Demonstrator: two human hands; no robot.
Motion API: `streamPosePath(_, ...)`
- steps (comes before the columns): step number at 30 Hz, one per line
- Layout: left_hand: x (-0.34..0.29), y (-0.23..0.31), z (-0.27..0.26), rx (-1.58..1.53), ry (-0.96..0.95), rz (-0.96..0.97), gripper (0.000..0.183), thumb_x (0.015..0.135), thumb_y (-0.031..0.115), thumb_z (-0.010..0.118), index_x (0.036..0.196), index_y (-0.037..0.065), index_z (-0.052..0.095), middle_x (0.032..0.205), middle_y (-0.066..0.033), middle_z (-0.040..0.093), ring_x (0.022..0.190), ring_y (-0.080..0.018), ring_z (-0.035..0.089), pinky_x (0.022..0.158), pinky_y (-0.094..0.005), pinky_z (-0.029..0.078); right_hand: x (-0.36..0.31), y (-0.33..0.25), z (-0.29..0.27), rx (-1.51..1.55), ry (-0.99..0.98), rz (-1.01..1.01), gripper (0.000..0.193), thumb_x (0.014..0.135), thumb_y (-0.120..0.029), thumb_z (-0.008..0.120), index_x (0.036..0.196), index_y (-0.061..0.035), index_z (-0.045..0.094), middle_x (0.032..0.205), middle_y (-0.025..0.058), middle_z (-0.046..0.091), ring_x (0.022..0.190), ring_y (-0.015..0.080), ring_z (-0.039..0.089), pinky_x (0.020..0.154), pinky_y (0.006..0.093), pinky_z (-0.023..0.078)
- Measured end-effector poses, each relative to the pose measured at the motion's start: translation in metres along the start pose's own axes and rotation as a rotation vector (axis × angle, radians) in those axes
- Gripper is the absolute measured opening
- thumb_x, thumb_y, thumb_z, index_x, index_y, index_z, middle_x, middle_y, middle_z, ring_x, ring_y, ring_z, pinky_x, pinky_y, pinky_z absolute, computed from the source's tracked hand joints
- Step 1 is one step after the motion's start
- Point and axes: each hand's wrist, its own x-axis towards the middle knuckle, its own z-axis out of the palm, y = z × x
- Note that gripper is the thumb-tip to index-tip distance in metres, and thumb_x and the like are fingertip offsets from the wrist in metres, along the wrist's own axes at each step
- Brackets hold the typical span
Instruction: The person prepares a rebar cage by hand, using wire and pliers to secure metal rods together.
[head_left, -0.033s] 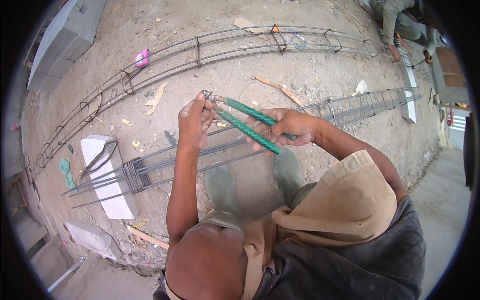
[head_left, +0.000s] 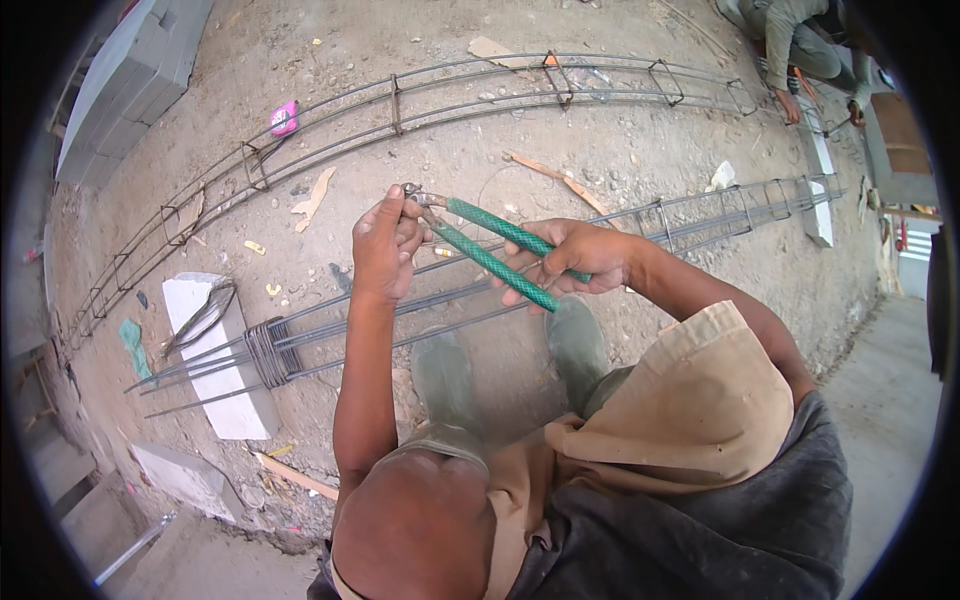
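Observation:
A pair of pincers with green-sleeved handles [head_left: 497,265] is held out over the ground, its metal head toward my left hand. Around the far ends of both handles, which stand apart, my right hand [head_left: 590,258] is closed. With thumb and fingers drawn together, my left hand [head_left: 380,250] grips at the pincers' head; whether a wire is pinched there too is hidden. Below both hands run long steel bars [head_left: 330,323], with a tight stack of stirrups [head_left: 270,352] at their left part. Toward the right, spaced stirrups make these bars a rebar cage [head_left: 740,210].
Another rebar cage [head_left: 396,105] curves across the far side, beside a pink tape measure [head_left: 284,118]. White blocks [head_left: 245,405] prop the near bars; dark wire [head_left: 205,315] lies there. Grey blocks [head_left: 130,90] are stacked far left. Another person's hand [head_left: 790,105] works far right.

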Motion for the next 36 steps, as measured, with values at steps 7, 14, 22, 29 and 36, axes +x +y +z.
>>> streamPosePath(7, 0.009, 0.043, -0.045, -0.447, -0.101, 0.114, 0.032, 0.103, 0.031, 0.051, 0.090, 0.004, 0.061, 0.054, 0.0071, 0.035, 0.040, -0.0032, 0.028, 0.041, -0.0207, 0.024, 0.003, -0.012, -0.021, -0.193, -0.187, 0.022, 0.047, 0.070, 0.006, 0.061, 0.113, -0.0055, 0.046, 0.119, 0.0189, 0.060, 0.109, 0.0304, 0.065, 0.082, 0.0384, 0.056)
streamPosePath(14, -0.024, 0.026, -0.005, 0.510, 0.168, 0.531, 0.034, 0.101, 0.026, 0.059, 0.098, -0.007, 0.068, 0.063, 0.0062, 0.044, 0.053, -0.0027, 0.035, 0.049, -0.0205, 0.025, 0.003, -0.067, -0.026, -1.315, 0.511, -0.004, 0.028, 0.086, -0.012, 0.060, 0.111, -0.0010, 0.056, 0.110, 0.0162, 0.060, 0.102, 0.0291, 0.061, 0.094, 0.0390, 0.045)
streamPosePath(22, -0.031, -0.017, 0.016, 0.981, -0.080, 0.809, 0.013, 0.093, 0.013, 0.066, 0.092, 0.000, 0.067, 0.071, -0.0153, 0.061, 0.056, -0.0273, 0.056, 0.056, -0.0369, 0.046, 0.052, -0.052, 0.045, -0.847, 0.472, -0.570, 0.033, 0.093, -0.027, 0.065, 0.110, 0.0008, 0.067, 0.107, 0.0143, 0.065, 0.096, 0.0223, 0.065, 0.078, 0.0362, 0.050)
streamPosePath(29, -0.042, -0.015, 0.050, 1.017, -0.042, 0.647, 0.020, 0.092, 0.014, 0.069, 0.095, -0.005, 0.062, 0.093, -0.0150, 0.068, 0.084, -0.0216, 0.068, 0.075, -0.0311, 0.053, 0.051, -0.029, 0.035, -0.691, 0.620, -0.654, 0.023, 0.093, -0.019, 0.063, 0.091, 0.0023, 0.072, 0.074, 0.0072, 0.066, 0.073, 0.0130, 0.063, 0.068, 0.0302, 0.049)
streamPosePath(36, -0.051, 0.017, 0.028, 1.382, 0.344, 1.296, 0.057, 0.078, 0.009, 0.082, 0.128, 0.002, 0.056, 0.126, -0.0148, 0.059, 0.116, -0.0344, 0.057, 0.096, -0.0435, 0.045, 0.051, -0.040, 0.074, -0.765, 0.594, -0.647, 0.019, 0.089, -0.013, 0.063, 0.084, 0.0047, 0.068, 0.073, 0.0152, 0.069, 0.070, 0.0211, 0.068, 0.065, 0.0342, 0.052)
